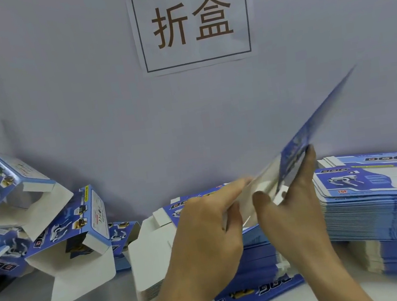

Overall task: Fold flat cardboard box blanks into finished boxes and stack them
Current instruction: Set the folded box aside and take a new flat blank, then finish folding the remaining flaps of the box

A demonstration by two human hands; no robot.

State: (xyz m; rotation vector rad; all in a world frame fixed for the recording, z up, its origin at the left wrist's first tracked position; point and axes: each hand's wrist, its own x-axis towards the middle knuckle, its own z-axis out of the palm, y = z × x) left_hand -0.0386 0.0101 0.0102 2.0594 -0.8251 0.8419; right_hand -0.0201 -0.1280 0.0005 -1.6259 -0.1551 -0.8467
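Both hands hold one flat box blank [302,151] up over the middle pile [254,249], tilted & blurred. Right hand [291,203] pinches its lower edge, thumb in front; left hand [210,225] grips the white end, prob. curled round it. Risk: the blank creases off its score lines or slips if it's popped open too fast (one corner pinch isn't much). Folded boxes [57,221] lean loose at left & could topple. Taller stack [383,203] at right reads "DOG", "TOP". Wall sign [190,21]: "折盒".
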